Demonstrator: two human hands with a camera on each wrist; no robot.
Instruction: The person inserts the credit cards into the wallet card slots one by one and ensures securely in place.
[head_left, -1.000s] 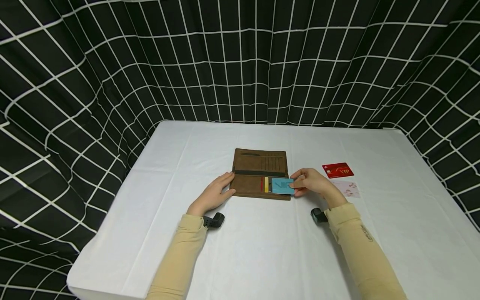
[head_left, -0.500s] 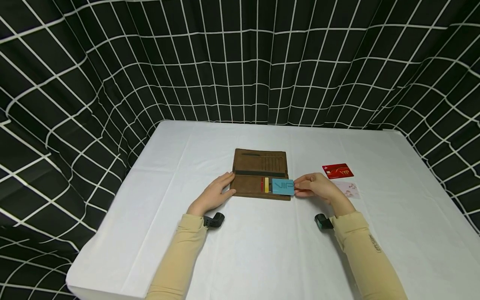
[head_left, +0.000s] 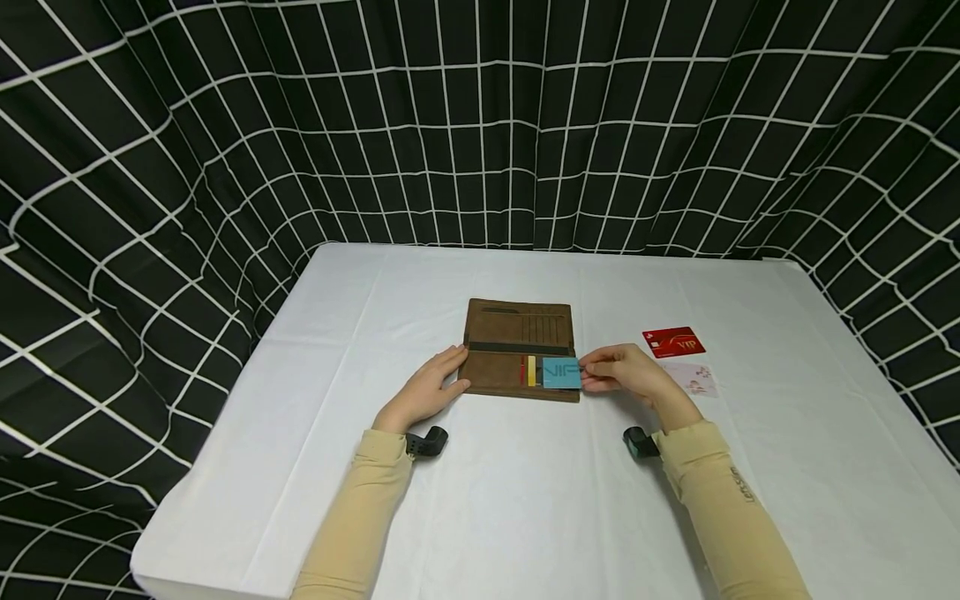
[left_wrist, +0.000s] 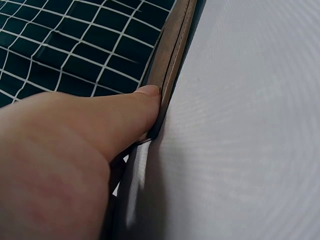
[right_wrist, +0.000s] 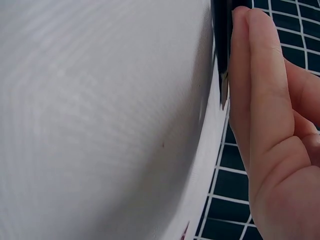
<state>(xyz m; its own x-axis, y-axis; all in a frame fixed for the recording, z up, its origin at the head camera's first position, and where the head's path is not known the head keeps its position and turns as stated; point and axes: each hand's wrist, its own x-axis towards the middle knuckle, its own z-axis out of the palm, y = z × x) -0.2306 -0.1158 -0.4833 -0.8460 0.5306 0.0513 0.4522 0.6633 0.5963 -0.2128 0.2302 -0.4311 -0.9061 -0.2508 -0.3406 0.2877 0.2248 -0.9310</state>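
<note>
A brown wallet (head_left: 517, 325) lies unfolded on the white table, with slots in its upper half. My left hand (head_left: 426, 387) rests at its left edge, the fingers extended and the thumb at the lower corner. In the left wrist view that thumb (left_wrist: 135, 112) touches the wallet's stitched edge (left_wrist: 172, 55). A blue VIP card (head_left: 560, 373) sits in the lower half, beside slim red and yellow card edges (head_left: 531, 371). My right hand (head_left: 626, 371) has its fingertips at the blue card's right edge; in the right wrist view its fingers (right_wrist: 265, 65) reach out straight.
To the right of the wallet lie a red VIP card (head_left: 673, 342) and a pale pink-patterned card (head_left: 696, 380), partly behind the right hand. The table (head_left: 450, 500) has a white cloth, and a black curtain with white grid lines (head_left: 420, 125) surrounds it.
The blue card has slid left, deeper into the wallet. My right hand first had its thumb over the card, drew back to its edge, then followed it left. The left hand has stayed put.
</note>
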